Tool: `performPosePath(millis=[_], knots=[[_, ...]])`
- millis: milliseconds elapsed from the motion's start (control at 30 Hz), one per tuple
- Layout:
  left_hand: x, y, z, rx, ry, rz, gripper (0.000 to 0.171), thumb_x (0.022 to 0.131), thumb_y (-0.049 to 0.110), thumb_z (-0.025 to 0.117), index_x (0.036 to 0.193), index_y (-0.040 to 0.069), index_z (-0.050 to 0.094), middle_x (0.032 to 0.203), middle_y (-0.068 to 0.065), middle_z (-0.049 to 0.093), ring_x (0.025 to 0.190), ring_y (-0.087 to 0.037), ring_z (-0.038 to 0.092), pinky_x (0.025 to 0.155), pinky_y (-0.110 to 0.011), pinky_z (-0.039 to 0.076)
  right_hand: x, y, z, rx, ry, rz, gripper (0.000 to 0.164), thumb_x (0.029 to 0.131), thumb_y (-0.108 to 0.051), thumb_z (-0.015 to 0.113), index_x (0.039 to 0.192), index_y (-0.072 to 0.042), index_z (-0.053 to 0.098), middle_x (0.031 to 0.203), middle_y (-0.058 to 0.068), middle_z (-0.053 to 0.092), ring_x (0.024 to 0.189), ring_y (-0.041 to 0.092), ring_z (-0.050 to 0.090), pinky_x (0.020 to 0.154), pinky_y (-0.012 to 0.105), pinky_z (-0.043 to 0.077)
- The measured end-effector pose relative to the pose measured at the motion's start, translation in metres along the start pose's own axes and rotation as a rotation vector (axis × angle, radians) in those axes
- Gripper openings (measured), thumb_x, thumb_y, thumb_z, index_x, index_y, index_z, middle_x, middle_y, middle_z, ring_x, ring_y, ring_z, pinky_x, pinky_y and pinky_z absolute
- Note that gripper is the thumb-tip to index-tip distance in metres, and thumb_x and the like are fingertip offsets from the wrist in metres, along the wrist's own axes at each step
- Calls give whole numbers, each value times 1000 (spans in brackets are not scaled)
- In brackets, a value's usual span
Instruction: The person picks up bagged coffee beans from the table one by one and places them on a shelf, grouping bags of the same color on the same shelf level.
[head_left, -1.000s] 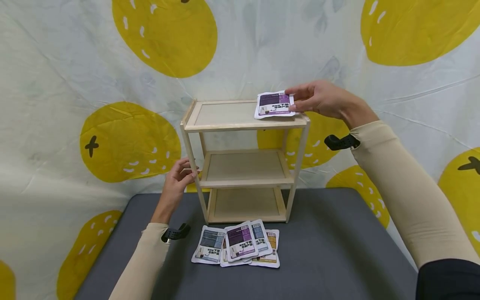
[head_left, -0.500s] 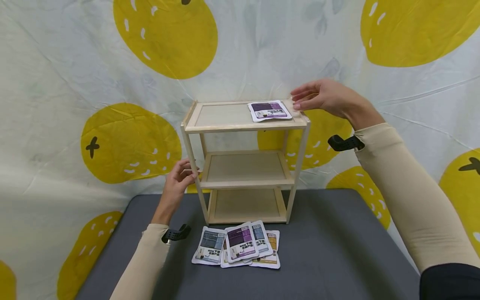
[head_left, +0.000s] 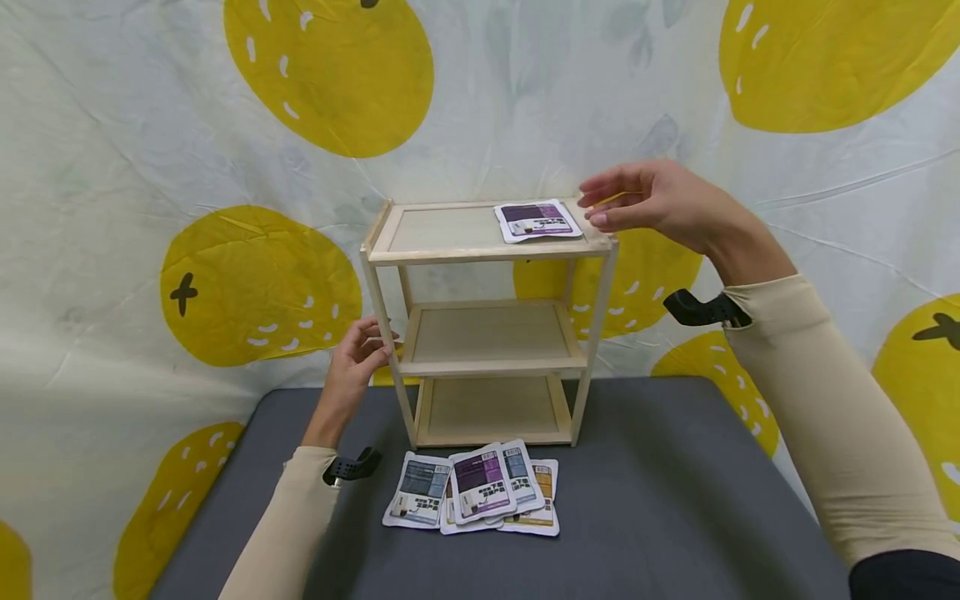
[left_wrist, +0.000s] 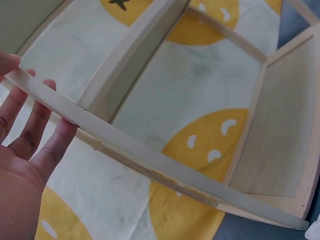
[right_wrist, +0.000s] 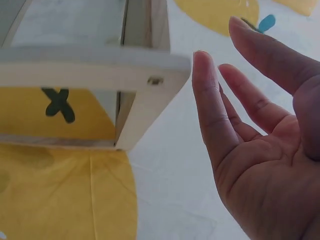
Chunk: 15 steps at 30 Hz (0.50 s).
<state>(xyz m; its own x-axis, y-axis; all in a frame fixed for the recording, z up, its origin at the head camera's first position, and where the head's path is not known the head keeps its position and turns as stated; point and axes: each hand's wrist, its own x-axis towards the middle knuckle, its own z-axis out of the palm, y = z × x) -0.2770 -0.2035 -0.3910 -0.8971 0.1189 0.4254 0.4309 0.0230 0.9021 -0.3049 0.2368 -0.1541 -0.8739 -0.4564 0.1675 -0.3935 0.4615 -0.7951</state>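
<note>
A light wooden three-tier shelf stands on the grey table. My left hand holds its left front post; in the left wrist view the fingers reach past the post, with the thumb at the frame's edge. On the top tier, toward the right, lies a flat white-edged packet with a purple label. My right hand hovers just right of that packet, fingers parted and holding nothing. The right wrist view shows its fingers apart from the shelf's corner.
Several similar packets with purple, blue-grey and orange labels lie overlapping on the grey table before the shelf. Behind hangs a pale cloth printed with yellow fruit, close to the shelf's back.
The right hand has let go of the purple packet, which now lies flat on the top tier, slightly farther left. That hand has drawn off a little rightward; the left hand stays put.
</note>
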Motion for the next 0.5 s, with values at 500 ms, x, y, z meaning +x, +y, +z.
performPosePath(millis=[500], knots=[[3,-13,-2,1,0,42,41,102,7,60,142,6,48,125,-26,57,114,-46,61,90,-31,56,-28,-5,33,45,-40,-121,47,94,-7,72,138,2,57,127,16,66,110,23,70,90,28,57]])
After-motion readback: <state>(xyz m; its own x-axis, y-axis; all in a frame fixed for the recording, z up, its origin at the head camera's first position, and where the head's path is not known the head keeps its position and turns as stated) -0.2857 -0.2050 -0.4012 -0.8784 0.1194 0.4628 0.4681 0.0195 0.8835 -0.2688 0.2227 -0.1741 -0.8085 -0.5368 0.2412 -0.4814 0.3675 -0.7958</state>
